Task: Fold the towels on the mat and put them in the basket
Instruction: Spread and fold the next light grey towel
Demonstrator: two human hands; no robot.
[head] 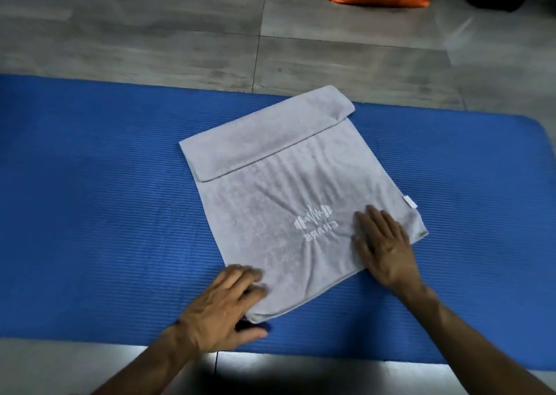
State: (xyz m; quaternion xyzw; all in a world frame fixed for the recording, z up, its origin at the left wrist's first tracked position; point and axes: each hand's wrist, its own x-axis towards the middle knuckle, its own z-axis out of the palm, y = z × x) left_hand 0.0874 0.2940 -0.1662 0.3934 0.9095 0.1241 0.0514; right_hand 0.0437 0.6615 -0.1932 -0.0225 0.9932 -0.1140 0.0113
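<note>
The grey towel (288, 202) is soft and light — best pinched at corners. It is pressed flat by both hands' straight fingers (368, 229); nothing is gripped.

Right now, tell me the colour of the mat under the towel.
Blue, ribbed mat; the head view shows it.

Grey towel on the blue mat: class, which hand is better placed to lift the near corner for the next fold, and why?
Probably the left hand: its fingers already lie over the towel's near corner, thumb beside the edge on the mat. The right hand lies flat further in, beside the logo.
</note>
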